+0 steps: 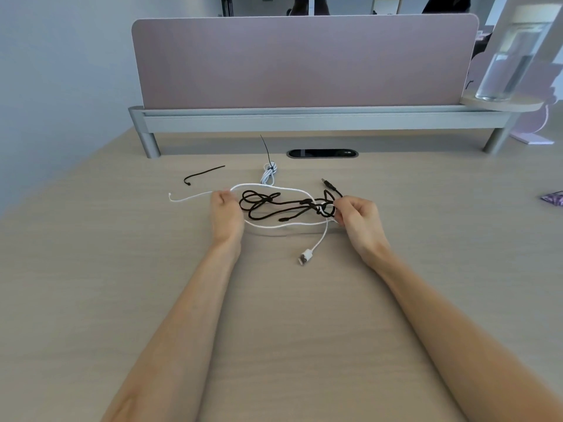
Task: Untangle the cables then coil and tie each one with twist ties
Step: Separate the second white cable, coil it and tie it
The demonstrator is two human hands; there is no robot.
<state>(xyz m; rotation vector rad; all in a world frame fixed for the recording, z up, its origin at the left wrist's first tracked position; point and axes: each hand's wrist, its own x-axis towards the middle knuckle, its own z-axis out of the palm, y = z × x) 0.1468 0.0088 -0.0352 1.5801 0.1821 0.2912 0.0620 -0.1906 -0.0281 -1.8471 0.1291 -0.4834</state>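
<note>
So, L hand (225,212) pinches white cable (268,185); R hand (358,218) prob. grips black cable (289,203).

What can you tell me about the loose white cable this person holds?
The white cable is thin, plastic-looking, lying slack on the wooden desk in a wide loop. A flat white USB plug ends it nearest the person; its small other tip trails left. The loop rings the black cable and tangles with it at the right, where the right hand grips the black cable. The left hand pinches the loop's left side.

purple packet (553,198) cut by right edge, left hand (227,213) fingertips hidden
</note>
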